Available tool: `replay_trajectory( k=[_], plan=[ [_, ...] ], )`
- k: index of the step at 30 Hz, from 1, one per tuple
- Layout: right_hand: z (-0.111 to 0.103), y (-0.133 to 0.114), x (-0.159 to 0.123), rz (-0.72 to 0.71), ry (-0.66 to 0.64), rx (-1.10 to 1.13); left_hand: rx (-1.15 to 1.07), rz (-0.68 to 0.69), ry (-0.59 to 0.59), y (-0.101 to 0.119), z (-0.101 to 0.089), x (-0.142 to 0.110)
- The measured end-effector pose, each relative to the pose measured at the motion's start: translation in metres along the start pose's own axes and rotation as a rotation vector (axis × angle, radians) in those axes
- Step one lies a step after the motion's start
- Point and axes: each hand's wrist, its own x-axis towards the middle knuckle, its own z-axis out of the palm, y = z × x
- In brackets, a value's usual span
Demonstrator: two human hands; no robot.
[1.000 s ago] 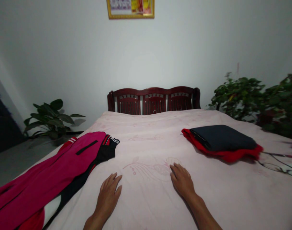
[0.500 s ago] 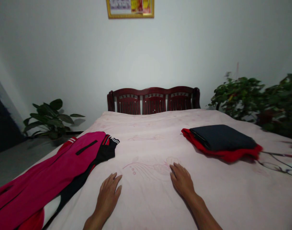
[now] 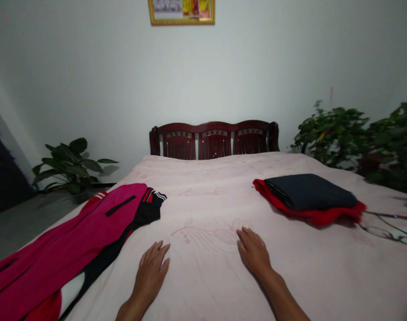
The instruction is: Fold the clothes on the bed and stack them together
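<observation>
My left hand (image 3: 151, 267) lies palm down on the pale pink bedsheet (image 3: 203, 276), fingers stretched out and holding nothing. To its left a magenta jacket (image 3: 99, 232) with a black pocket strip is spread along the bed, over darker, red and white clothing (image 3: 73, 287). My right hand (image 3: 253, 249) also rests palm down, fingers extended, touching the sheet near a printed flower. Beyond it to the right sits a folded dark blue garment (image 3: 312, 191) on top of a folded red garment (image 3: 319, 217). Neither hand touches any clothing.
Eyeglasses (image 3: 379, 232) and a thin dark stick-like item lie at the right edge beside the folded pile. A dark red wooden headboard (image 3: 214, 140) stands at the far end. Potted plants flank the bed, a broad-leaved one (image 3: 70, 165) left and a bushy one (image 3: 333, 133) right.
</observation>
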Motion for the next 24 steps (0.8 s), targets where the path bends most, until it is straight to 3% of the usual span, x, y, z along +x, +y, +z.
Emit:
replay_trajectory(
  k=[6, 14, 24],
  plan=[
    [0.0064, 0.0034, 0.0003, -0.016, 0.057, 0.024, -0.003, 0.009, -0.002, -0.0009, 0.0002, -0.0003],
    [0.0025, 0.0004, -0.0002, 0.003, 0.020, 0.021, 0.013, -0.010, -0.036, 0.0027, -0.0050, -0.0008],
    [0.0069, 0.0028, 0.0007, -0.014, 0.045, 0.020, -0.019, 0.025, 0.035, -0.0039, 0.0046, -0.0004]
  ],
)
